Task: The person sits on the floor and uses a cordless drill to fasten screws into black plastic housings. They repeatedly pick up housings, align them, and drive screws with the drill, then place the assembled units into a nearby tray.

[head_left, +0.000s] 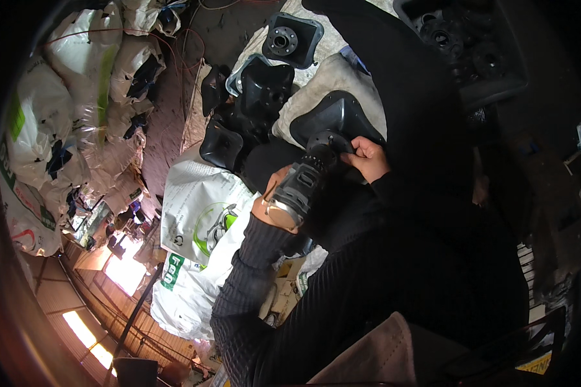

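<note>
Power tool (298, 184), black and grey with a rounded pale rear end, sits in the left hand (263, 208), fingers wrapped round its body. Its nose points up at a dark round disc (327, 140), set at the near end of a glossy black moulded part (334, 116) with flared corners, and that part is the landmark! It lies against pale greyish cloth (361, 80), just beyond both hands. Over on its right-hand corner comes the right hand (368, 160), fingers bent narrow, tips at the disc's edge; whether they pinch anything small, one cannot tell. Does the tool's tip touch? Hidden too.

Good form here probably means keeping the tool square to the disc, the right hand steadying the rim with fingertips clear of anything that spins, and pressure light until the tip seats.

Out to the surroundings! Left of the moulded part, dark moulded pieces (265, 87) crowd together; beyond it rests another, flanged piece (308, 55). Nearer and left of it slumps a white printed sack (190, 197); far left, bulging white sacks (84, 61). Beyond right, a dark tub (497, 93) holds round parts. Well below left, a bright opening (126, 266) glares.
</note>
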`<state>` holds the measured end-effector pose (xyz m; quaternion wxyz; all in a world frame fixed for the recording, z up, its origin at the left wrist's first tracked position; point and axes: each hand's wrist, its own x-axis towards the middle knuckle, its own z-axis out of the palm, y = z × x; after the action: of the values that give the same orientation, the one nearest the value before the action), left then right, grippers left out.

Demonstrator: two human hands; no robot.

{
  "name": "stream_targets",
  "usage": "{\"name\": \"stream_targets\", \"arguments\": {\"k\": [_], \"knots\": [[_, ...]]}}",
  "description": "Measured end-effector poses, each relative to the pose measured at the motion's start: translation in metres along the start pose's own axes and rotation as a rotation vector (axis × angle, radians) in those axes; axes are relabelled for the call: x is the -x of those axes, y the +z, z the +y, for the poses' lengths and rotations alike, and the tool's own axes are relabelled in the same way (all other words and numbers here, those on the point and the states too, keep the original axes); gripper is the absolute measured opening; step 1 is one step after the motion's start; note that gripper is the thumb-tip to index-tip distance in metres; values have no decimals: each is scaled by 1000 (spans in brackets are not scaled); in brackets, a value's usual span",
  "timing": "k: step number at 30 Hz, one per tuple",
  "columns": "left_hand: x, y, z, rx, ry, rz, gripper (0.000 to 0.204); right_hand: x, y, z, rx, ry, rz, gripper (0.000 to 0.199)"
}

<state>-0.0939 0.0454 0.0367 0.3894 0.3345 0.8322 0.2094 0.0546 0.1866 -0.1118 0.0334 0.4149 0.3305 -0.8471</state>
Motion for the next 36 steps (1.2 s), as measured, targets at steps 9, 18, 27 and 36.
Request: {"name": "stream_targets", "arguments": {"k": [9, 18, 27, 36], "knots": [[36, 6, 33, 30, -8, 101, 60, -8, -7, 7, 180, -126, -29, 15], [134, 88, 41, 16, -253, -138, 84, 12, -20, -23, -84, 22, -107, 41], [173, 71, -39, 759, -75, 581, 75, 49, 75, -82, -8, -100, -461, 8], [89, 2, -201, 1376, -107, 1089, 37, 40, 173, -57, 218, 3, -492, 42]]}}
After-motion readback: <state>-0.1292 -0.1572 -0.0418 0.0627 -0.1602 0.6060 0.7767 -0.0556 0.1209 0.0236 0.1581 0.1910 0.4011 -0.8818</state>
